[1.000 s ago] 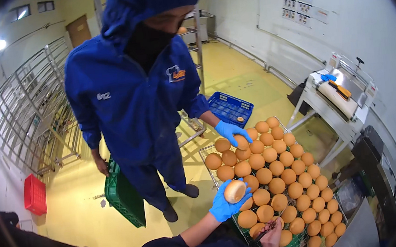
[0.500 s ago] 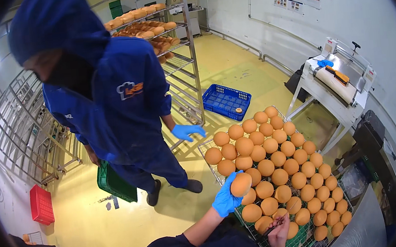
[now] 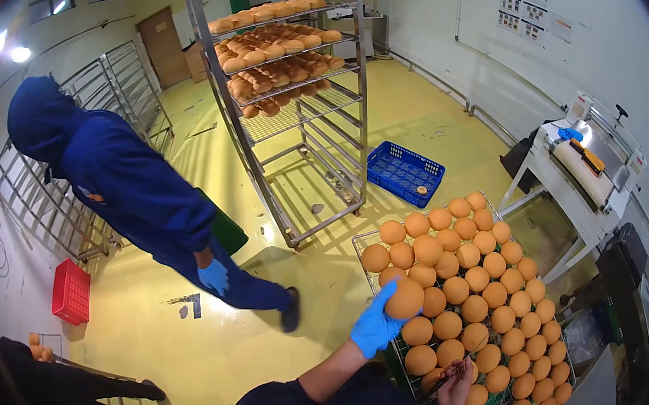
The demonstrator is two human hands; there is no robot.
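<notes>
My left hand (image 3: 372, 330), in a blue glove, grips a round golden-brown bun (image 3: 404, 299) above the near left side of a wire rack (image 3: 362, 237). Several rows of similar buns (image 3: 474, 309) cover that rack. Lower down, my bare right hand (image 3: 457, 390) is closed on a slim tool with a dark handle (image 3: 434, 386). A thin tip points up and right from the fingers over the buns; its exact kind is too small to tell. Under the wires, green plastic shows in places.
A person in blue (image 3: 126, 175) walks at left beside a green crate (image 3: 227, 231). Behind stands a tall metal trolley (image 3: 363, 113) with bread. A blue crate (image 3: 380, 170) and a red crate (image 3: 72, 293) lie on the floor. A white-framed machine (image 3: 572, 179) stands right.
The person in blue has moved left, away from the rack of buns, and turned away. My view has shifted, showing more of the trolley. Both my hands keep their holds.
</notes>
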